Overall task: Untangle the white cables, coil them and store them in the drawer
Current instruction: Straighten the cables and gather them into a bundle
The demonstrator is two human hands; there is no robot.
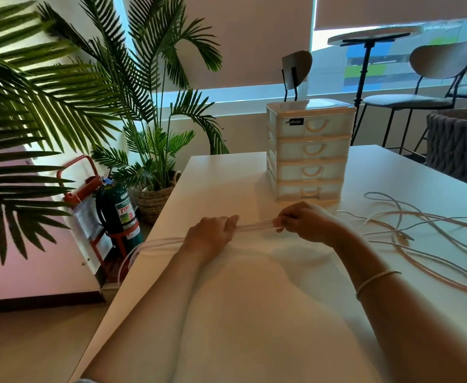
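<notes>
Both my hands hold a bundle of white cable strands (pixel 256 226) stretched taut between them over the white table (pixel 254 299). My left hand (pixel 213 233) grips the strands at the left; beyond it they trail over the table's left edge. My right hand (pixel 304 221) pinches them at the right. More loose white cables (pixel 420 230) lie tangled on the table to the right. A white plastic drawer unit (pixel 309 150) stands behind my hands, all its drawers closed.
A fire extinguisher (pixel 117 210) on a red stand and potted palms (pixel 155 150) are left of the table. Chairs (pixel 431 78), a round high table and a dark woven basket (pixel 459 145) are at the back right.
</notes>
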